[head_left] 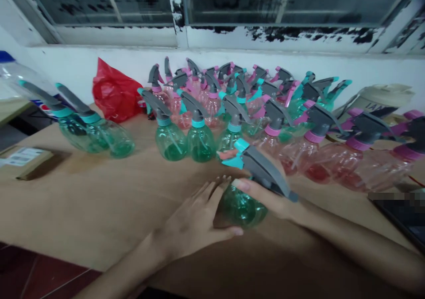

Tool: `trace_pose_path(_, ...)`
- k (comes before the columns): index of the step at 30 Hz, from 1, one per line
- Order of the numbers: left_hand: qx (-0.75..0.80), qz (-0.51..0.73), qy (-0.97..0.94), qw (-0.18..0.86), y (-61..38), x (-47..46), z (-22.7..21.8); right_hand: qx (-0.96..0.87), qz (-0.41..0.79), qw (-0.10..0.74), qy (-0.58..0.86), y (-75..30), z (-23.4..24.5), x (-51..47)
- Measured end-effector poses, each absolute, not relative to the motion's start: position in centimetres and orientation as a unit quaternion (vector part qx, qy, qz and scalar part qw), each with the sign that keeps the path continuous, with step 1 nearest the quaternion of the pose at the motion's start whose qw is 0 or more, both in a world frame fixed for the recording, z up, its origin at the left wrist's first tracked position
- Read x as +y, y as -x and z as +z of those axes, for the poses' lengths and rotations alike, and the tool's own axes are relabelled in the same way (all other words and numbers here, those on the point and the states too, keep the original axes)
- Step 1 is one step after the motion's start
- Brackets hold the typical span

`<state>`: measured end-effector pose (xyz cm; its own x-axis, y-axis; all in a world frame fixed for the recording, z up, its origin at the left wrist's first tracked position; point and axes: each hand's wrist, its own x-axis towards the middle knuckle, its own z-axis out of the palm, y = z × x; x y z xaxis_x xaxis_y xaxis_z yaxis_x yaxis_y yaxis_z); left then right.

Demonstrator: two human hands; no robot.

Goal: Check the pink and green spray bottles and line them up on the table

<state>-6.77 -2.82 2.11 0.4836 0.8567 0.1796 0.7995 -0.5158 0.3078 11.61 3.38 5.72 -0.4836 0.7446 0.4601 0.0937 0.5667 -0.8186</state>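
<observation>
A green spray bottle (244, 208) with a grey and turquoise trigger head stands on the table in front of me, leaning slightly. My right hand (268, 197) is closed around its neck, thumb in front, with the other fingers mostly hidden behind the head. Low on the bottle's left side, my left hand (195, 219) cups the body between its thumb and fingers. Just beyond are more green spray bottles (201, 144), and a row of pink spray bottles (303, 157) runs off to the right.
Two green spray bottles (109, 135) stand at the left, near a cardboard box (26, 161) and a large clear bottle (25, 77). A red plastic bag (114, 91) sits by the wall. A cloth bag (381, 97) and a dark device (401, 215) lie at right.
</observation>
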Motion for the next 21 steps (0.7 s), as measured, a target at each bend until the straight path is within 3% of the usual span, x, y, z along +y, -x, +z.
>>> trace_pose_path(8, 0.563, 0.298, -0.768, 0.07, 12.2, -6.9, 3.2, -0.783, 0.428, 0.423, 0.159, -1.2, 6.3, 1.9)
trace_pose_path(16, 0.629, 0.358, -0.688, 0.057, 21.2, -7.2, 3.0, -0.895, 0.315, 0.285, 0.134, 3.9, 8.7, 3.8)
trace_pose_path(21, 0.646, 0.353, -0.677, -0.007, 25.5, -4.2, 2.6, -0.909, 0.192, 0.312, 0.196, 3.3, 12.6, 6.0)
